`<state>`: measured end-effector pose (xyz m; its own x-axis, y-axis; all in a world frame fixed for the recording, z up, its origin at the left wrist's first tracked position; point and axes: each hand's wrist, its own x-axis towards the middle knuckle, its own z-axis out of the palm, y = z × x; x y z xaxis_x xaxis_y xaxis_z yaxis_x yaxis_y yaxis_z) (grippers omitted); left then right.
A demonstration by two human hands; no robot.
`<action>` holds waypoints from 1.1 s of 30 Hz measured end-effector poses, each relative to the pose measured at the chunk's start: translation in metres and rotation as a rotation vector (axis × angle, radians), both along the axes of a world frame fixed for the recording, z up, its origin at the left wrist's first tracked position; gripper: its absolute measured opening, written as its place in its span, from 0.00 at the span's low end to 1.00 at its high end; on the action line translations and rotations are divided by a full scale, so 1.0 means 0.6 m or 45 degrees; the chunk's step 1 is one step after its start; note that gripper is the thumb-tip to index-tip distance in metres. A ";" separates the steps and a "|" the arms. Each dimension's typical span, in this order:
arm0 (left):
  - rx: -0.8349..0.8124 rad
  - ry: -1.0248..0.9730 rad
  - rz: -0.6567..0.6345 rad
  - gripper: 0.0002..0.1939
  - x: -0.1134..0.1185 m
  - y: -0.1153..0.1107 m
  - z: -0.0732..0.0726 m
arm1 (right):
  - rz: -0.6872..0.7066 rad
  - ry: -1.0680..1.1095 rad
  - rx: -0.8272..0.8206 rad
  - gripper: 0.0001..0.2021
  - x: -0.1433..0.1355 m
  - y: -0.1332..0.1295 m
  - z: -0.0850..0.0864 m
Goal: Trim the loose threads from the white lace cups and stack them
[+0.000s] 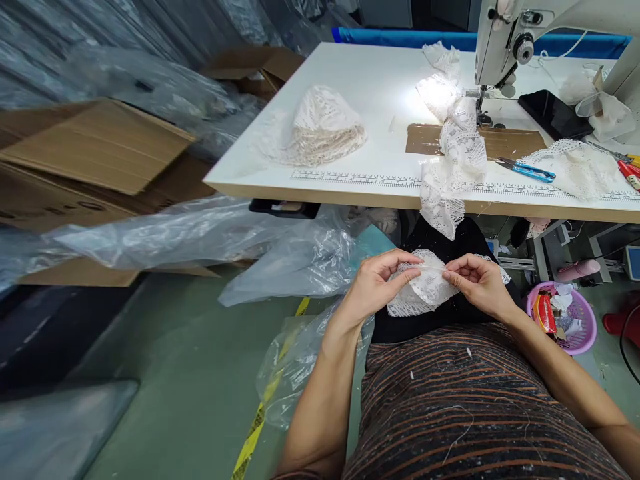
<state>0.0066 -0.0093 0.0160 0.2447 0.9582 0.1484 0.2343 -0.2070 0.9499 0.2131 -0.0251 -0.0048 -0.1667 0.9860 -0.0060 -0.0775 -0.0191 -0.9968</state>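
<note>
A piece of white lace (425, 288) lies over my lap, its upper edge raised between both hands. My left hand (383, 283) pinches that edge on the left with thumb and fingertips. On the right, my right hand (475, 283) pinches the same edge, a short gap from the left fingertips. Just above, a white lace strip (463, 157) runs from the sewing machine (487, 60) over the table's front edge and hangs down. A stack of white lace pieces (325, 127) sits on the table's left part.
On the white table (375, 73) are blue thread snips (527, 170), a black phone (555, 113) and more lace (575, 167). A purple basket (585, 327) of scraps stands on the floor at right. Cardboard boxes (95, 147) and plastic sheeting (200, 233) fill the left side.
</note>
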 end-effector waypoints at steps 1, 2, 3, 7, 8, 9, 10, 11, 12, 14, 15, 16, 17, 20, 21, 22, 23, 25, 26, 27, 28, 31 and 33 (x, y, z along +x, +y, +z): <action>-0.009 -0.011 -0.009 0.06 0.001 0.001 0.000 | -0.003 0.004 -0.010 0.20 0.000 0.000 0.002; -0.017 -0.022 -0.022 0.06 0.003 0.001 0.000 | -0.007 0.010 -0.025 0.20 0.001 -0.002 0.005; -0.025 -0.034 -0.040 0.05 0.006 0.000 0.001 | -0.008 0.017 -0.046 0.20 0.004 -0.004 0.009; -0.095 -0.089 -0.200 0.05 0.030 -0.017 0.008 | 0.081 0.066 -0.204 0.20 0.041 -0.034 0.036; -0.129 -0.103 -0.265 0.05 0.040 -0.023 0.008 | 0.120 0.071 -0.252 0.20 0.055 -0.046 0.042; -0.161 -0.112 -0.333 0.05 0.051 -0.028 0.005 | 0.155 0.066 -0.297 0.20 0.070 -0.059 0.046; -0.185 -0.108 -0.394 0.05 0.063 -0.033 0.001 | 0.182 0.049 -0.333 0.19 0.085 -0.072 0.048; -0.190 -0.089 -0.438 0.05 0.076 -0.036 -0.006 | 0.195 0.019 -0.357 0.19 0.099 -0.084 0.047; -0.172 -0.053 -0.463 0.04 0.089 -0.038 -0.015 | 0.197 -0.023 -0.372 0.18 0.111 -0.095 0.043; -0.075 0.048 -0.479 0.04 0.116 -0.036 -0.037 | 0.161 -0.169 -0.365 0.15 0.132 -0.108 0.029; -0.018 0.098 -0.481 0.04 0.128 -0.034 -0.049 | 0.119 -0.285 -0.338 0.12 0.140 -0.111 0.019; 0.032 0.138 -0.484 0.05 0.138 -0.031 -0.061 | 0.070 -0.413 -0.295 0.10 0.147 -0.109 0.009; 0.068 0.164 -0.492 0.05 0.146 -0.029 -0.071 | 0.017 -0.530 -0.247 0.07 0.153 -0.104 -0.002; 0.107 0.185 -0.517 0.05 0.157 -0.025 -0.090 | -0.170 -0.677 -0.182 0.06 0.172 -0.070 -0.035; 0.106 0.187 -0.516 0.05 0.157 -0.025 -0.092 | -0.245 -0.680 -0.201 0.07 0.177 -0.054 -0.046; 0.101 0.192 -0.508 0.05 0.156 -0.026 -0.092 | -0.321 -0.693 -0.233 0.08 0.183 -0.037 -0.057; 0.091 0.199 -0.493 0.05 0.155 -0.026 -0.092 | -0.381 -0.722 -0.266 0.09 0.187 -0.021 -0.069; 0.071 0.210 -0.459 0.05 0.153 -0.025 -0.090 | -0.420 -0.781 -0.320 0.10 0.192 0.009 -0.090; 0.067 0.213 -0.447 0.04 0.153 -0.024 -0.088 | -0.397 -0.790 -0.342 0.10 0.192 0.020 -0.099; 0.067 0.214 -0.443 0.04 0.154 -0.022 -0.088 | -0.362 -0.782 -0.362 0.09 0.191 0.030 -0.108; 0.073 0.214 -0.446 0.04 0.155 -0.020 -0.087 | -0.328 -0.766 -0.377 0.10 0.189 0.036 -0.114; 0.103 0.215 -0.473 0.05 0.159 -0.012 -0.087 | -0.238 -0.697 -0.394 0.11 0.181 0.044 -0.121; 0.108 0.209 -0.492 0.05 0.162 -0.006 -0.087 | -0.194 -0.641 -0.383 0.12 0.179 0.043 -0.117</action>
